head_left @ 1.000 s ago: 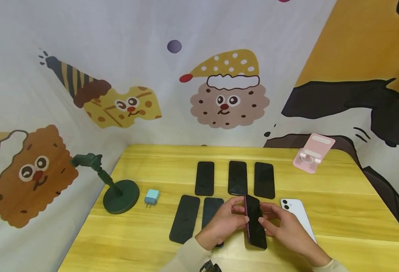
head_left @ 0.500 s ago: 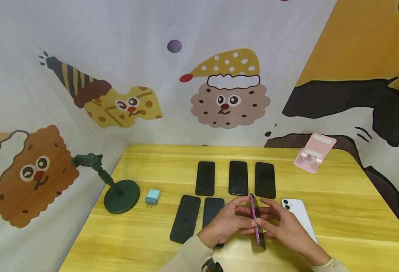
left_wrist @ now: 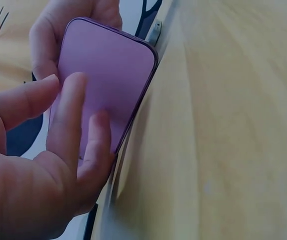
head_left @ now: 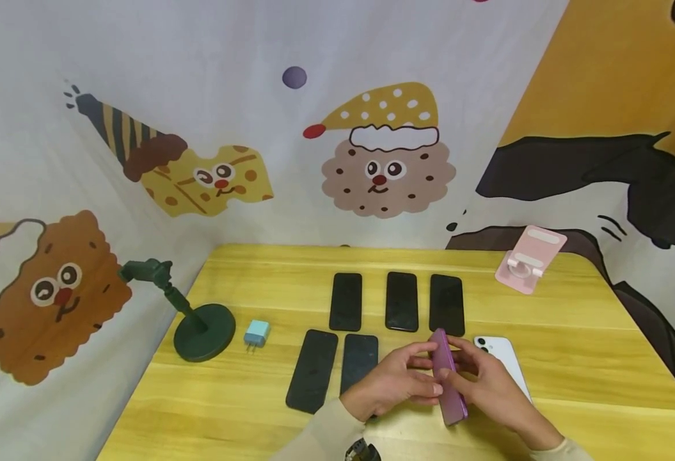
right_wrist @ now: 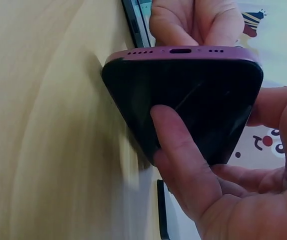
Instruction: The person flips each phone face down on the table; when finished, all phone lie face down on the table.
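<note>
A purple phone (head_left: 442,356) stands tilted on its long side close over the table, its plain purple back turned to the left. My right hand (head_left: 494,385) grips it from the right, thumb over the upper edge and fingers on the dark screen (right_wrist: 208,90), which the right wrist view shows along with the charging port. From the left, my left hand (head_left: 391,379) holds it too; in the left wrist view its fingers lie against the purple back (left_wrist: 114,65). A white phone (head_left: 508,360) lies face down, partly behind my right hand. Near my left hand is a black phone (head_left: 360,358).
Three black phones lie in the back row, the leftmost phone (head_left: 345,301) slightly apart. Another black phone (head_left: 311,371) lies front left. A light-blue charger plug (head_left: 256,333) and green stand (head_left: 205,333) are at the left, a pink phone stand (head_left: 530,259) at the back right.
The purple phone has turned between my hands: its dark screen faced up-left a second ago, then its edge, and now its purple back shows. It has shifted slightly right.
</note>
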